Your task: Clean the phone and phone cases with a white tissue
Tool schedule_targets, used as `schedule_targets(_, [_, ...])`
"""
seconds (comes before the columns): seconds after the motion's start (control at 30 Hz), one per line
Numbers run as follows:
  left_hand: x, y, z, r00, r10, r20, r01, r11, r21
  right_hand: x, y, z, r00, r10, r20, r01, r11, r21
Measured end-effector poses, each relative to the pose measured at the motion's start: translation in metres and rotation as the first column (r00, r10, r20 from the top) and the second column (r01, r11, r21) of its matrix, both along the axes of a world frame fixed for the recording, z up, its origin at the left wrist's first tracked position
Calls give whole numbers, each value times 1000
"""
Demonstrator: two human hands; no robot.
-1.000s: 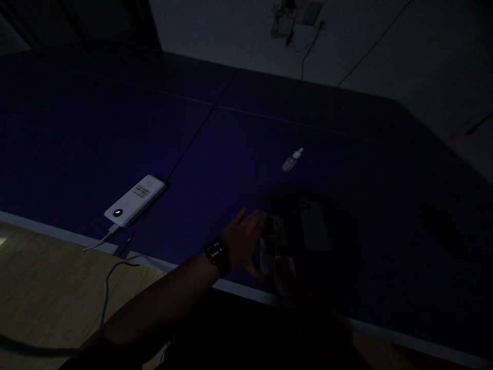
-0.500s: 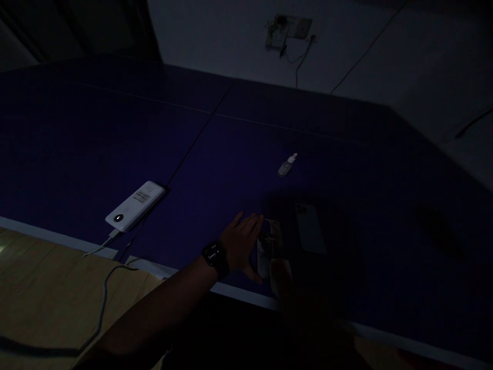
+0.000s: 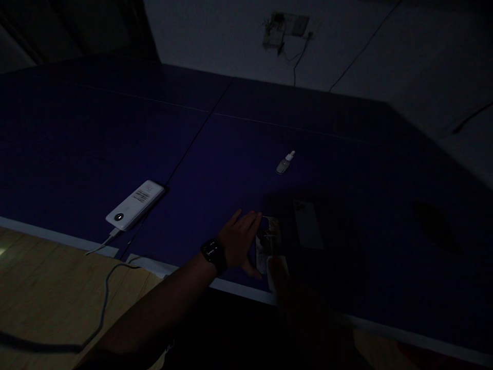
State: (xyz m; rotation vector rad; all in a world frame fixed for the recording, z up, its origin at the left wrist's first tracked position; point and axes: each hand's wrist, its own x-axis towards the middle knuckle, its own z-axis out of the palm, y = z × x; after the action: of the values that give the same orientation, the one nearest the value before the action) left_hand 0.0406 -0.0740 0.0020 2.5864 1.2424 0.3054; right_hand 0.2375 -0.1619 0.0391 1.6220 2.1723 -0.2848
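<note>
My left hand (image 3: 238, 241), with a dark watch on the wrist, lies with fingers stretched along the left edge of a patterned phone case (image 3: 264, 257). Its thumb is near the case's lower end. Blue table shows through the case's camera cutout. Deep in shadow, my right hand (image 3: 280, 272) grips a small white object (image 3: 270, 282) at the case's lower right. A thin pale tip seems to extend from that object over the case; its kind is too dark to tell. Right of the case a phone (image 3: 309, 226) lies back up.
A dropper bottle (image 3: 283, 165) lies farther back on the blue table (image 3: 231, 154). To the left is a white power bank (image 3: 136, 204) with a cable (image 3: 102, 246) plugged in. Another cable crosses the floor. Wall sockets (image 3: 288, 25) with wires are behind.
The camera view has shifted slightly. My right hand and the white object have moved a little relative to the case. My left hand keeps its place beside the case.
</note>
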Motion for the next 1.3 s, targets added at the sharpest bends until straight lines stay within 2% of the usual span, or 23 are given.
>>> schedule_targets(0.07, [0, 0, -2, 1000, -7, 20, 7, 1000, 1, 8, -14, -8, 998, 41, -46, -37, 996, 81])
schedule_targets(0.13, [0, 0, -4, 999, -8, 33, 8, 1000, -1, 10, -12, -12, 994, 83, -69, -72, 987, 142])
schedule_targets(0.23, [0, 1, -5, 999, -4, 33, 5, 1000, -8, 4, 16, -8, 991, 113, -70, -101, 982, 159])
schedule_targets(0.33, [-1, 1, -5, 999, -14, 34, 15, 1000, -7, 4, 50, 4, 986, 128, -108, -107, 977, 183])
schedule_targets(0.4, [-1, 2, -5, 999, -17, 41, 17, 1000, -7, 12, 67, 12, 967, 175, -188, -110, 943, 313])
schedule_targets(0.47, [-1, 2, -5, 998, -13, 55, 13, 1000, -3, 22, 82, 14, 928, 241, -284, -82, 876, 475])
schedule_targets(0.53, [-2, 2, -6, 997, -13, 71, 13, 1000, 3, 29, 94, 10, 894, 286, -344, -39, 817, 576])
schedule_targets(0.6, [-2, 2, -6, 997, -14, 80, 14, 1000, 4, 28, 105, 1, 887, 312, -341, -52, 800, 597])
schedule_targets(0.67, [-3, 2, -6, 996, -14, 87, 14, 1000, 3, 20, 110, -11, 894, 341, -290, -121, 807, 577])
schedule_targets(0.8, [-3, 3, -5, 996, -12, 90, 12, 1000, 3, 6, 94, -28, 917, 365, -158, -223, 802, 554])
schedule_targets(0.97, [-3, 3, -4, 995, -8, 99, 9, 1000, -11, 23, 29, -32, 897, 437, -67, -326, 757, 567])
schedule_targets(1.1, [-2, 3, -5, 993, -6, 114, 7, 1000, -9, 39, -12, -40, 905, 418, -73, -288, 731, 618])
schedule_targets(1.2, [-2, 2, -6, 993, -5, 114, 5, 1000, -3, 38, -17, -50, 848, 512, -138, -316, 698, 643])
schedule_targets(1.3, [-3, 2, -6, 994, -6, 112, 6, 1000, 1, 23, -2, -57, 785, 589, -192, -338, 667, 664])
